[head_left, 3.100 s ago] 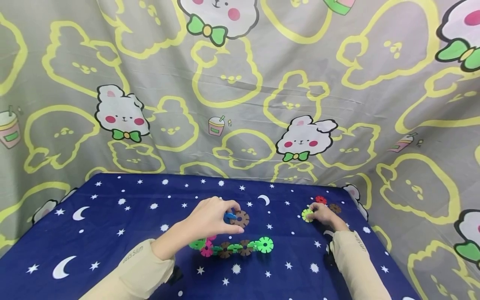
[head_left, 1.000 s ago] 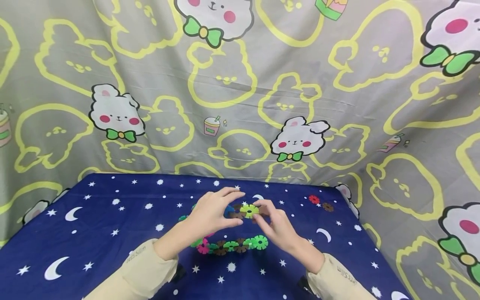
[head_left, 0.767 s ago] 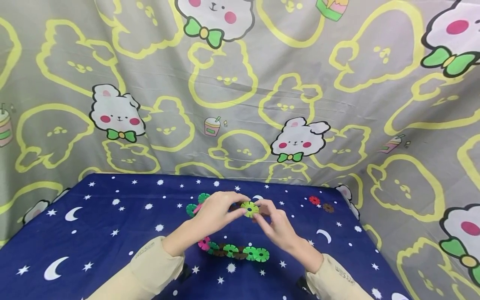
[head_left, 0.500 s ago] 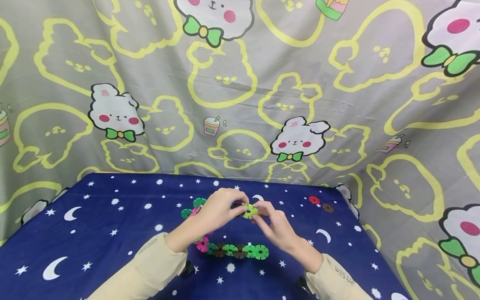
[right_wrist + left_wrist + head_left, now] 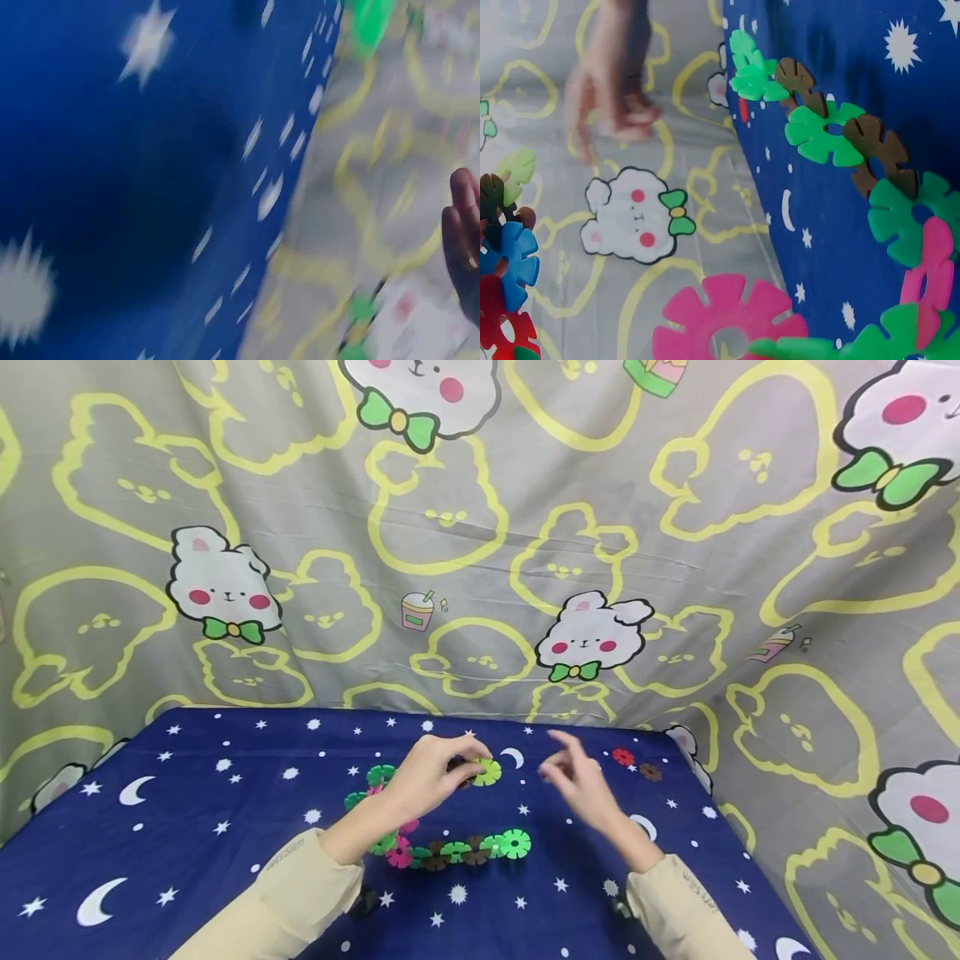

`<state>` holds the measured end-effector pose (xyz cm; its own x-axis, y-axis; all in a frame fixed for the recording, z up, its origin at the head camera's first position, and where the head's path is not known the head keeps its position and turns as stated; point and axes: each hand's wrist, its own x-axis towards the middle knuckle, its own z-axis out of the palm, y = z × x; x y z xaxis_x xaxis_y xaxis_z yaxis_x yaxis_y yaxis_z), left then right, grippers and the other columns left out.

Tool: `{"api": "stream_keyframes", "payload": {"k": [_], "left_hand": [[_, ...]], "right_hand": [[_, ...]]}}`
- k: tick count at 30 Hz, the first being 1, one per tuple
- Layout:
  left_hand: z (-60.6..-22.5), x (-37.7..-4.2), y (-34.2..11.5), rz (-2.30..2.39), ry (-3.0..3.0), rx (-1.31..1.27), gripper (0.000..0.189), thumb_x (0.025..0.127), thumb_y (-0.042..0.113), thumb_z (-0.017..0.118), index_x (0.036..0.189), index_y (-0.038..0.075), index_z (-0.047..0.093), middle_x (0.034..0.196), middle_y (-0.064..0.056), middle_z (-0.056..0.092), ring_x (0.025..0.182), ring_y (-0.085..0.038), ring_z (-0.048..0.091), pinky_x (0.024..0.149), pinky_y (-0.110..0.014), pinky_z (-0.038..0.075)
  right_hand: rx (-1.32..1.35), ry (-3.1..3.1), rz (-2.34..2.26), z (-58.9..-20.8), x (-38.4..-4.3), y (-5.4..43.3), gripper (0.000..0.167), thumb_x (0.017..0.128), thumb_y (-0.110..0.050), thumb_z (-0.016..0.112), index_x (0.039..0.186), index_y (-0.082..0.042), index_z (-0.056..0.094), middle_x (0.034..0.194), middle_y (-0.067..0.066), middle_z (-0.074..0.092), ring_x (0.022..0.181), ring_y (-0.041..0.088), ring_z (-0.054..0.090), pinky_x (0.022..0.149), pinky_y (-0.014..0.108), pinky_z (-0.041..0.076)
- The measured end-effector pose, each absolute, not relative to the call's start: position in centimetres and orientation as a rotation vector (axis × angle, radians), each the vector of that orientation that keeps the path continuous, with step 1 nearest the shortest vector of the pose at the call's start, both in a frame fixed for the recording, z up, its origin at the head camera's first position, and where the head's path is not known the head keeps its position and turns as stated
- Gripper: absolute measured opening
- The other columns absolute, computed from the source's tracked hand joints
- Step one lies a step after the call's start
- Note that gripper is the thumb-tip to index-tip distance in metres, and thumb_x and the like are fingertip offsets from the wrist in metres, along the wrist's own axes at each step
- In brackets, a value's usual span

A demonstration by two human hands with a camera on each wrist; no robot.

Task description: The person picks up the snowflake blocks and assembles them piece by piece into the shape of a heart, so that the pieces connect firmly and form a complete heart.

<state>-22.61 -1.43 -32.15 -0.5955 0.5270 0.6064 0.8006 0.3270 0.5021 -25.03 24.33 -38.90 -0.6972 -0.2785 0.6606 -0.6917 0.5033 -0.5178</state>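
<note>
My left hand [image 5: 427, 778] pinches one end of a chain of notched interlocking plastic discs, above the table. A lime disc [image 5: 487, 770] sits at that end, just beyond the fingertips, joined to a dark brown one. The left wrist view shows a blue disc [image 5: 514, 259] and a red disc [image 5: 502, 319] below it. The chain bends round through pink discs [image 5: 400, 852] to a row of green and brown discs ending in a bright green disc [image 5: 515, 843]. My right hand [image 5: 588, 783] is apart from the chain, holding nothing, its fingers loosely bent and blurred.
A loose red disc [image 5: 623, 757] and a loose brown disc [image 5: 651, 772] lie at the far right of the table, which has a dark blue star-and-moon cloth [image 5: 247, 793]. A grey patterned curtain [image 5: 480, 568] hangs behind and along the right side.
My right hand carried the lime disc from the far right to the chain. Both hands worked it onto the brown end; the right hand has since let go and moved right.
</note>
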Motion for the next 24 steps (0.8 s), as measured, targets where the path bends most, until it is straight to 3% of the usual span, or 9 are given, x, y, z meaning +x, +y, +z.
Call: {"api": "stream_keyframes", "payload": {"k": [3, 7, 8, 11, 14, 16, 19, 21, 24], "left_hand": [[-32.2, -22.7, -1.9, -1.186, -2.253, -1.182, 0.009, 0.083, 0.004, 0.064, 0.089, 0.009, 0.068, 0.068, 0.001, 0.064, 0.053, -0.001, 0.051, 0.054, -0.018, 0.046], [-32.4, -22.7, -2.2, -1.244, -2.260, -1.205, 0.010, 0.083, 0.003, 0.063, 0.090, 0.008, 0.069, 0.070, 0.000, 0.064, 0.054, -0.001, 0.050, 0.054, -0.021, 0.047], [-32.5, -22.7, -2.2, -1.249, -2.268, -1.214, 0.010, 0.083, 0.003, 0.063, 0.090, 0.008, 0.069, 0.070, 0.000, 0.064, 0.054, -0.001, 0.050, 0.054, -0.021, 0.047], [-32.8, -22.6, -2.0, -1.241, -2.290, -1.241, 0.010, 0.084, 0.005, 0.063, 0.091, 0.009, 0.069, 0.071, 0.001, 0.065, 0.055, 0.000, 0.050, 0.053, -0.020, 0.046], [-33.2, -22.5, -2.0, -1.240, -2.301, -1.252, 0.010, 0.083, 0.007, 0.064, 0.092, 0.009, 0.069, 0.073, 0.001, 0.067, 0.055, -0.001, 0.051, 0.052, -0.020, 0.045], [-33.5, -22.4, -2.2, -1.241, -2.306, -1.248, 0.011, 0.083, 0.007, 0.064, 0.092, 0.010, 0.069, 0.074, 0.001, 0.067, 0.056, -0.001, 0.051, 0.052, -0.019, 0.044], [-33.8, -22.4, -2.5, -1.249, -2.310, -1.237, 0.011, 0.083, 0.007, 0.065, 0.093, 0.009, 0.069, 0.074, 0.001, 0.067, 0.056, -0.002, 0.052, 0.052, -0.018, 0.043], [-33.9, -22.5, -2.7, -1.248, -2.307, -1.229, 0.011, 0.083, 0.008, 0.065, 0.093, 0.009, 0.069, 0.075, 0.002, 0.067, 0.057, -0.003, 0.052, 0.051, -0.018, 0.043], [-33.8, -22.7, -3.1, -1.247, -2.291, -1.232, 0.011, 0.083, 0.007, 0.064, 0.093, 0.009, 0.069, 0.076, 0.001, 0.067, 0.057, -0.003, 0.053, 0.052, -0.017, 0.043]], "right_hand": [[0.483, -2.387, 1.022, -39.9, -26.6, 28.2, 0.045, 0.083, 0.004, 0.061, 0.123, 0.007, 0.041, 0.075, 0.014, 0.065, 0.062, 0.019, 0.062, 0.059, 0.023, 0.048], [0.230, -2.626, 0.918, -43.1, -29.1, 34.8, 0.051, 0.084, -0.015, 0.064, 0.123, 0.007, 0.041, 0.076, 0.012, 0.063, 0.066, 0.020, 0.059, 0.064, 0.032, 0.045], [0.228, -2.659, 0.917, -45.2, -30.4, 37.4, 0.053, 0.083, -0.023, 0.064, 0.123, 0.003, 0.042, 0.075, 0.009, 0.062, 0.066, 0.019, 0.057, 0.064, 0.031, 0.043], [0.136, -2.820, 0.955, -51.4, -33.8, 44.5, 0.065, 0.083, -0.036, 0.063, 0.128, 0.002, 0.036, 0.094, 0.018, 0.062, 0.084, 0.029, 0.058, 0.074, 0.037, 0.044], [0.084, -2.897, 1.119, -57.3, -37.3, 50.4, 0.069, 0.084, -0.040, 0.062, 0.130, 0.001, 0.032, 0.101, 0.021, 0.055, 0.083, 0.027, 0.058, 0.068, 0.036, 0.047], [0.048, -2.918, 1.300, -58.7, -38.2, 52.1, 0.065, 0.085, -0.036, 0.061, 0.131, -0.002, 0.030, 0.094, 0.015, 0.054, 0.075, 0.023, 0.057, 0.059, 0.037, 0.047], [-0.068, -2.936, 1.526, -57.2, -37.7, 51.5, 0.067, 0.088, -0.031, 0.059, 0.135, -0.004, 0.022, 0.085, 0.008, 0.047, 0.071, 0.019, 0.052, 0.060, 0.040, 0.046], [-0.173, -2.970, 1.529, -55.8, -37.1, 50.3, 0.069, 0.088, -0.028, 0.058, 0.137, 0.000, 0.018, 0.090, 0.013, 0.050, 0.078, 0.025, 0.054, 0.068, 0.046, 0.047], [-0.172, -2.969, 1.507, -56.4, -38.0, 50.6, 0.059, 0.087, -0.028, 0.060, 0.124, 0.007, 0.031, 0.088, 0.019, 0.049, 0.077, 0.027, 0.055, 0.067, 0.044, 0.049]]}}
